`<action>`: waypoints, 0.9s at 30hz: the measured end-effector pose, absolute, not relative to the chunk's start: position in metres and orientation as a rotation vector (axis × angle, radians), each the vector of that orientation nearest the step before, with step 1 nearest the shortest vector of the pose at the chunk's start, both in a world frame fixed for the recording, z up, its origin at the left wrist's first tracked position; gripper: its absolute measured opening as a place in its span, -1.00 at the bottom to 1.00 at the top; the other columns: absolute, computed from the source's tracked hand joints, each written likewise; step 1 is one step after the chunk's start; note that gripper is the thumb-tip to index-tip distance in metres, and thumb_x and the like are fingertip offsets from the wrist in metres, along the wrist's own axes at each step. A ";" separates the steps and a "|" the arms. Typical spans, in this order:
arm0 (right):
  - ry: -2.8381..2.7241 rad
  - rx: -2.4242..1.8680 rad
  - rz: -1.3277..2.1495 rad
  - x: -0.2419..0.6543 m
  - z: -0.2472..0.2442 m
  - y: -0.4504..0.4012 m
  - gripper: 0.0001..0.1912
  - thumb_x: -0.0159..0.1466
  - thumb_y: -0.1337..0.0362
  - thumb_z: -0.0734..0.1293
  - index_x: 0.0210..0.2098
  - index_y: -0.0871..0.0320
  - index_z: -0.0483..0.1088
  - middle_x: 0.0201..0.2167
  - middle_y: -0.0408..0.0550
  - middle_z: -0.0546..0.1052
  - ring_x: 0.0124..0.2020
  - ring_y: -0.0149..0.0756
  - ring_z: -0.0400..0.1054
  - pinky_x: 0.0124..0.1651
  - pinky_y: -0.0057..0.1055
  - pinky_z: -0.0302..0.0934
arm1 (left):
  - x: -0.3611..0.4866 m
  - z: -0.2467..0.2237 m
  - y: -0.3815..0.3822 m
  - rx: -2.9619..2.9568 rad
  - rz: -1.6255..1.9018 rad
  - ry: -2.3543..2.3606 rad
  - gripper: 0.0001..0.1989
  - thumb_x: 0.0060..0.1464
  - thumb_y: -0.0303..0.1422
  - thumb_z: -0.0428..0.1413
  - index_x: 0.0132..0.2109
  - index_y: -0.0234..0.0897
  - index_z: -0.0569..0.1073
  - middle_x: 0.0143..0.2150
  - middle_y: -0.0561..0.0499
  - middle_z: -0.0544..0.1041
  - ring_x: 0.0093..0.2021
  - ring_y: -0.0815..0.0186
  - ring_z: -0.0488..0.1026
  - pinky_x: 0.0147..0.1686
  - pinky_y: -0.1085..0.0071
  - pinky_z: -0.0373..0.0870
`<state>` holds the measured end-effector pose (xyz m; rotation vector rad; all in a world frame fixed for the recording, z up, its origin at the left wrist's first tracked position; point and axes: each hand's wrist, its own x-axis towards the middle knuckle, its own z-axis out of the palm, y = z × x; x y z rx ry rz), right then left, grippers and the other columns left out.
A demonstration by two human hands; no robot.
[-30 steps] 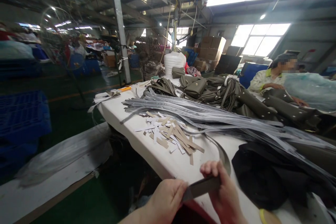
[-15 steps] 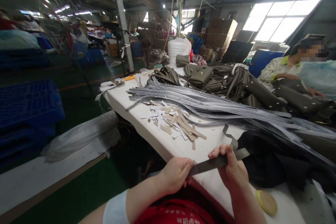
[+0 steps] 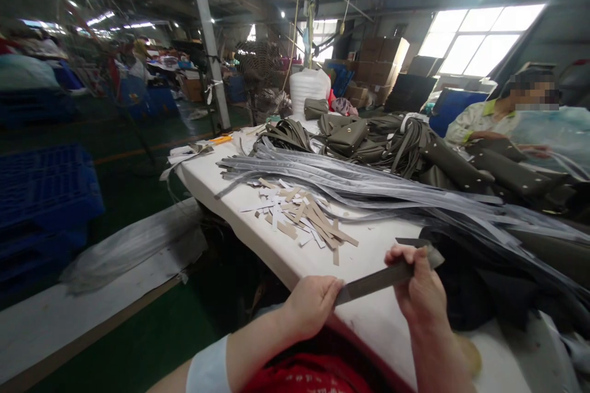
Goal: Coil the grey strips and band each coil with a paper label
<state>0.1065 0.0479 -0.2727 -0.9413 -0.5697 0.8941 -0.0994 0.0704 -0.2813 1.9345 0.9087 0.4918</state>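
A dark grey-green strap stretches between my two hands above the near edge of the white table. My left hand pinches its left end, fingers closed. Farther right, my right hand grips the strap between thumb and fingers, and a folded part of it sticks out past the fingertips. Beyond my hands lies a loose pile of tan and white short strips. Long grey straps in clear film run across the table behind the pile.
Olive bags are heaped at the back of the white table. A person sits at the right. Black cloth lies right of my right hand, and a yellow-rimmed round object is partly behind my forearm. Blue pallets stand left.
My right hand has moved right, away from my left hand, and more strap shows between them. The strap's loose curl by the right fingers has changed shape. The view has shifted slightly.
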 end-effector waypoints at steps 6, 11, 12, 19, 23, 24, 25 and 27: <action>-0.737 -0.958 0.941 0.114 -0.253 0.054 -0.52 0.23 -0.14 0.33 -0.56 0.10 0.25 -0.54 -0.13 0.47 -0.45 -0.31 0.36 -0.31 -0.38 0.29 | -0.089 -0.275 0.072 1.823 0.489 0.835 -0.37 0.31 0.01 -0.32 -0.51 -0.25 0.35 -0.64 0.09 0.35 -0.57 0.38 0.33 -0.39 0.48 0.30; -0.995 -1.091 0.844 0.078 -0.250 0.053 -0.51 0.29 -0.16 0.23 -0.41 0.11 0.50 -0.48 -0.04 0.55 -0.44 -0.24 0.44 -0.38 -0.35 0.32 | -0.065 -0.247 0.087 1.832 0.634 0.756 -0.37 0.32 0.00 -0.30 -0.52 -0.26 0.35 -0.65 0.09 0.36 -0.62 0.42 0.31 -0.45 0.50 0.28; -1.045 -1.134 0.871 0.074 -0.248 0.053 -0.48 0.30 -0.17 0.20 -0.32 0.11 0.54 -0.50 -0.04 0.55 -0.49 -0.24 0.43 -0.46 -0.36 0.31 | -0.061 -0.243 0.090 1.840 0.662 0.744 -0.36 0.32 0.00 -0.30 -0.54 -0.26 0.34 -0.66 0.09 0.35 -0.63 0.42 0.31 -0.45 0.50 0.28; -0.915 -1.018 0.811 0.120 -0.195 0.072 -0.60 0.20 -0.09 0.37 -0.35 0.13 0.59 -0.35 0.03 0.62 -0.23 -0.13 0.49 0.00 -0.19 0.32 | -0.045 -0.240 0.093 1.791 0.674 0.681 -0.37 0.29 0.07 -0.29 -0.49 -0.28 0.34 -0.63 0.08 0.39 -0.63 0.43 0.34 -0.49 0.51 0.28; -1.152 -1.127 0.802 0.141 -0.168 0.076 -0.42 0.23 -0.22 0.26 -0.20 0.16 0.60 -0.24 0.12 0.63 -0.06 0.00 0.46 0.16 -0.10 0.18 | -0.030 -0.218 0.101 1.781 0.730 0.590 -0.39 0.28 0.08 -0.26 -0.46 -0.29 0.34 -0.60 0.08 0.40 -0.62 0.44 0.36 -0.55 0.52 0.25; -1.234 -1.170 0.795 0.140 -0.166 0.074 -0.38 0.25 -0.24 0.22 -0.16 0.16 0.59 -0.26 0.10 0.63 -0.07 0.00 0.47 0.14 -0.11 0.19 | -0.025 -0.210 0.104 1.784 0.757 0.567 -0.39 0.28 0.08 -0.26 -0.46 -0.29 0.33 -0.60 0.09 0.39 -0.64 0.44 0.35 -0.57 0.53 0.24; -1.308 -1.208 0.800 0.138 -0.165 0.072 -0.36 0.27 -0.24 0.19 -0.13 0.16 0.58 -0.35 0.07 0.63 -0.16 -0.02 0.50 0.08 -0.11 0.25 | -0.020 -0.203 0.107 1.787 0.784 0.545 -0.39 0.28 0.08 -0.25 -0.47 -0.29 0.33 -0.61 0.09 0.39 -0.65 0.45 0.35 -0.59 0.53 0.23; -1.416 -1.256 0.859 0.135 -0.163 0.067 -0.32 0.30 -0.24 0.13 -0.04 0.18 0.54 -0.49 0.01 0.60 -0.42 -0.11 0.51 -0.16 -0.13 0.37 | -0.010 -0.194 0.112 1.792 0.817 0.510 -0.39 0.28 0.08 -0.25 -0.48 -0.29 0.33 -0.62 0.09 0.37 -0.67 0.45 0.33 -0.62 0.54 0.21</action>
